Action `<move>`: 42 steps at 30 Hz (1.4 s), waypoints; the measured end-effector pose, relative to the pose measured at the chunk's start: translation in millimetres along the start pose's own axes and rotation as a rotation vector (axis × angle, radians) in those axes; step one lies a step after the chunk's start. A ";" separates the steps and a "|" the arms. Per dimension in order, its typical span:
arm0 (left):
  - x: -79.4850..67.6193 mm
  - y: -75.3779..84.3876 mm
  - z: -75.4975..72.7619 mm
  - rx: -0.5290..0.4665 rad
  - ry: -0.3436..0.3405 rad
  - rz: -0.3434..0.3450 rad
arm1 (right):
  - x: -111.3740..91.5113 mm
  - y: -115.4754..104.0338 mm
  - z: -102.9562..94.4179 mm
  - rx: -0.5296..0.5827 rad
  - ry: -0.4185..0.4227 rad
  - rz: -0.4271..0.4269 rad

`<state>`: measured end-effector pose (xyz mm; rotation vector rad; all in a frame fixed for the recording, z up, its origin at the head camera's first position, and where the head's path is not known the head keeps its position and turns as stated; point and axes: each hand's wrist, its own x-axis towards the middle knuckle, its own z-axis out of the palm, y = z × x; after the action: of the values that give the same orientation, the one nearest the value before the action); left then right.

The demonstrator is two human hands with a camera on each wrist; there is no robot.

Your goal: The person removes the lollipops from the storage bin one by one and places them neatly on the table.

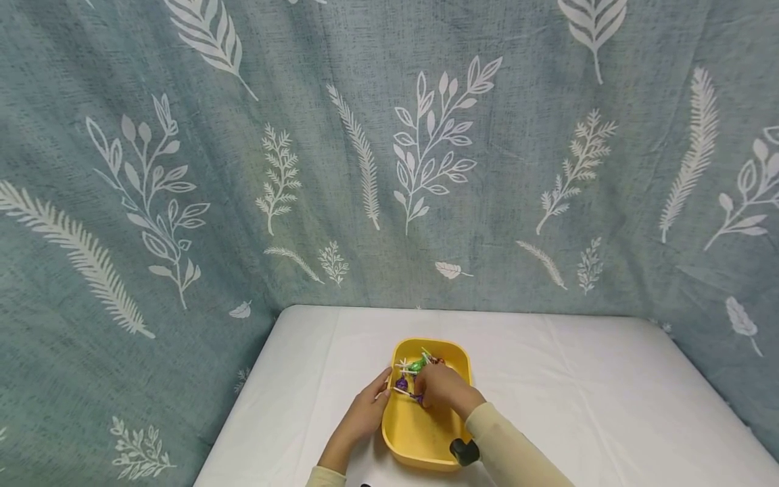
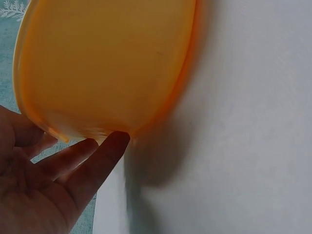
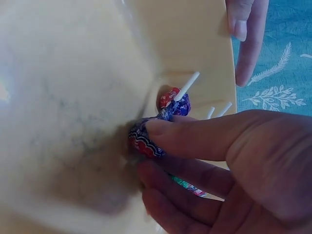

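A yellow plastic tray (image 1: 420, 436) stands on the white table with several wrapped lollipops at its far end. My left hand (image 1: 365, 409) holds the tray's left side, thumb at the rim and straight fingers (image 2: 100, 165) against the outer wall. Reaching inside, my right hand (image 1: 447, 389) pinches a purple-and-red wrapped lollipop (image 3: 145, 145) between thumb and fingers, close over the tray floor. Just beyond it lies another purple-and-red lollipop (image 3: 181, 105) with a white stick. A green lollipop (image 1: 416, 366) and a red one (image 1: 437, 362) sit farther back, partly hidden by the right hand.
The white-covered table (image 1: 578, 399) extends to both sides of the tray. A teal leaf-print curtain (image 1: 389, 270) borders it at the back and sides. A black strap-like piece (image 1: 464, 452) on the right wrist hangs over the tray's near right rim.
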<state>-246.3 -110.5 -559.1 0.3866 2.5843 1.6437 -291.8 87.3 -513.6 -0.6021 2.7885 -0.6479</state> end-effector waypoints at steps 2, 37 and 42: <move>0.5 -0.4 0.5 0.000 0.000 -0.009 | -0.1 0.7 -0.5 0.011 -0.010 -0.006; 1.0 4.2 0.0 0.009 0.000 -0.019 | -2.0 24.6 -9.5 0.306 -0.031 -0.030; 2.3 4.2 -0.2 0.010 -0.001 -0.020 | -6.1 24.9 -14.5 0.339 -0.028 -0.040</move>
<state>-247.8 -108.4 -555.0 0.3605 2.5877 1.6247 -299.1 115.7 -511.6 -0.5897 2.5604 -1.0809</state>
